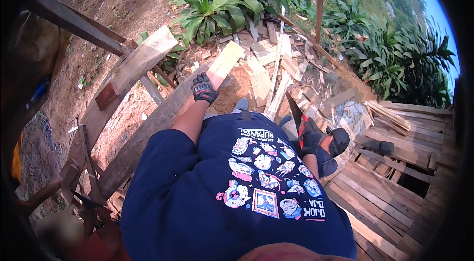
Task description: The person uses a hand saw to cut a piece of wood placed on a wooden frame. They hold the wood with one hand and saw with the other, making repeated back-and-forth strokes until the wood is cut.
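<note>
Left fingers curl onto the pale board, upper centre, right hand clenching the saw, no cut apparent yet!

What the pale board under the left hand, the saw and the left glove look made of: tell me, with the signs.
Pale board: wood, apparently unfinished, given its raw yellowish face.
Saw: blade probably metal, being thin, flat and dark; the red handle may be plastic or painted.
Left glove: perhaps synthetic fabric or leather, matte black with red trim.
</note>
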Available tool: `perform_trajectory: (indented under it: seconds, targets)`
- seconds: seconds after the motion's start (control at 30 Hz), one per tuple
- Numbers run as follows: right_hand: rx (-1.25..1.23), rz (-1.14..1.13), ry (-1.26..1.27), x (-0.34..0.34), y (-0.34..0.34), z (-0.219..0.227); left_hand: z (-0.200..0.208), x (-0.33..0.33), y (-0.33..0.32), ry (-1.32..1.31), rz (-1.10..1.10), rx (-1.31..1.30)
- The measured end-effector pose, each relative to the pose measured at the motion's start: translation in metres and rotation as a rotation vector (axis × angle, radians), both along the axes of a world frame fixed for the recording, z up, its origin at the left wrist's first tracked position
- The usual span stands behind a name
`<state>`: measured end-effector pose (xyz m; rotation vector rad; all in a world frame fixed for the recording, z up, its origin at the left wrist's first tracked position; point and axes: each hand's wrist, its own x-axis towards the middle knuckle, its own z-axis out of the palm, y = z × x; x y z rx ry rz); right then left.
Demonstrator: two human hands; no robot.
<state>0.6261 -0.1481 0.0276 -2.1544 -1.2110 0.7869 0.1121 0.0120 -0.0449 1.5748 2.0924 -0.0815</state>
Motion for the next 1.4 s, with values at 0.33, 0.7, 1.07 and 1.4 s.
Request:
perform_trajectory:
  seconds: [0.33, 0.7, 1.07, 1.4]
  targets:
    - [0.081, -0.294, 0.542, -0.079, 0.052, 0.1, -0.005, -0.005, 0.024, 0.105, -0.08, 0.013]
    - [0.119, 0.095, 0.602, -0.142, 0.127, 0.175, -0.001, -0.032, 0.039, 0.093, -0.136, -0.044]
    - [-0.044, 0.766, 0.233, -0.247, 0.216, 0.151, -0.044, -0.02, 0.046, 0.097, 0.148, -0.121]
    - [-0.023, 0.853, 0.131, -0.291, 0.239, 0.108, -0.033, -0.024, 0.048, 0.052, 0.15, -0.112]
